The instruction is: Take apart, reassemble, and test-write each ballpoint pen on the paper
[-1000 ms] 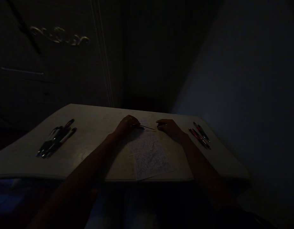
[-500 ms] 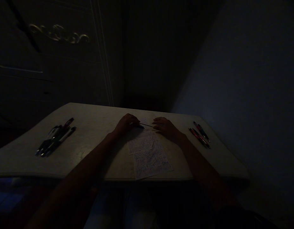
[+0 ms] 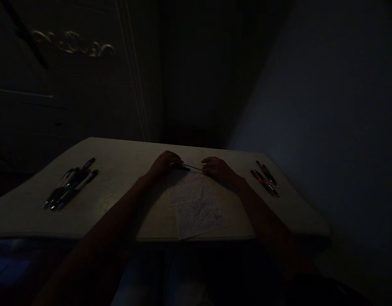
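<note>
On the left of the table point(image 3: 125, 154), a large cluster of pens point(image 3: 75, 180) is lying in a loose bundle, well apart from both hands. At the centre, a thin dark rod point(image 3: 192, 166) is spanning the gap between the left hand point(image 3: 165, 163) and the right hand point(image 3: 218, 169). Nearer the wearer, two marked paper sheets point(image 3: 198, 216) are overlapping on the table, one reaching towards the near edge. On the right, a smaller group of pens point(image 3: 264, 182) is lying beyond the right forearm. Judging by this layout, handling of the thin dark rod is being carried out and is appearing incomplete; both pen groups are lying untouched, and whether either is finished or waiting is not showing.

The left grip is curling nearly closed, its fingertips apparently pinching one end of the thin dark rod. A short dark piece point(image 3: 185, 168) is projecting just beside those fingertips; the dim light is hiding whether the left hand is holding it or it is lying on the table. The right grip is bending its fingers at the rod's other end, seemingly meeting it; how far the fingers are parting, and whether they are gripping, is staying unreadable in the shadow
</note>
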A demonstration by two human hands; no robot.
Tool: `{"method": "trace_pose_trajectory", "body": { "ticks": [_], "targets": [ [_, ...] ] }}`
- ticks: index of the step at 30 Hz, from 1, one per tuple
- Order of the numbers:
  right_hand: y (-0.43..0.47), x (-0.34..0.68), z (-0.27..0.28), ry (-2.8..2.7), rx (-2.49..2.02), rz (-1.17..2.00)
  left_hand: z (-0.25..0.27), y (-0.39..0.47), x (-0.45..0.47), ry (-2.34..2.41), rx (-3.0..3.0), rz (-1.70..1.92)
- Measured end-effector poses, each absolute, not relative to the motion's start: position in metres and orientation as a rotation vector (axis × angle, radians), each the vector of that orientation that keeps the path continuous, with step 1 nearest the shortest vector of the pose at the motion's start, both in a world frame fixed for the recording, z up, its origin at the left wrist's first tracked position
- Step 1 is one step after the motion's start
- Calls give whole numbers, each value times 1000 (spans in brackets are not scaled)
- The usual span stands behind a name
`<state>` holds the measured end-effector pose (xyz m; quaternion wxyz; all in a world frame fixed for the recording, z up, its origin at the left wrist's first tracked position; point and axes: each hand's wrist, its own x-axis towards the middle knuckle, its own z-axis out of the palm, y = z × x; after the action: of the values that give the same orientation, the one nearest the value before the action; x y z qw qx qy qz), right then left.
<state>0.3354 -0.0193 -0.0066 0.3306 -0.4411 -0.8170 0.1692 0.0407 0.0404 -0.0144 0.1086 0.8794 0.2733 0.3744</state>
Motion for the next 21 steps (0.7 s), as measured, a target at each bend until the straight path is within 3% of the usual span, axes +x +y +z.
{"method": "trace_pose_trajectory", "body": {
  "ticks": [21],
  "targets": [
    [-12, 344, -10, -2116, -1250, 467, -11, 44, 20, 713, 2595, 807]
  ]
}}
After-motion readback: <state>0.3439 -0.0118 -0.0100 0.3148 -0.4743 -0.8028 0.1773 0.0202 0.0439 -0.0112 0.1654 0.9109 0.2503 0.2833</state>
